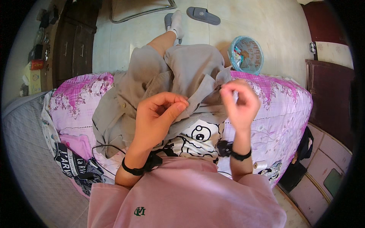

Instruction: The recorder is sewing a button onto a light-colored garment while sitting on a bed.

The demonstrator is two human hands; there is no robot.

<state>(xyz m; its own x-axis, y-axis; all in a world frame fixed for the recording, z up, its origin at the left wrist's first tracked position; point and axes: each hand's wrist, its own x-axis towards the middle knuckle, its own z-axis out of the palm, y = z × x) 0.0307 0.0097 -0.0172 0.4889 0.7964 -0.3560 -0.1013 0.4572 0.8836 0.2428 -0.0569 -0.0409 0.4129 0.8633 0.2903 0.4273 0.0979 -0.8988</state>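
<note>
A khaki garment (110,121) with a button on its left part is spread over my lap. My left hand (157,117) is closed in a pinch on the strip-like edge (197,95) of this cloth. Just right of that strip, my right hand (241,104) is raised with thumb and forefinger pressed together. Whatever it pinches, if anything, is too small to make out. Beneath the garment lies a white cloth with a black cartoon print (201,136). A spool of white thread (260,165) rests on the bed by my right forearm.
I sit on a bed with a pink-and-white floral sheet (273,125). A blue plastic basket (259,57) with litter inside stands on the floor ahead. Beyond are a grey slipper (203,15) and a metal-framed object (142,13). Patterned clothes (72,159) lie at left.
</note>
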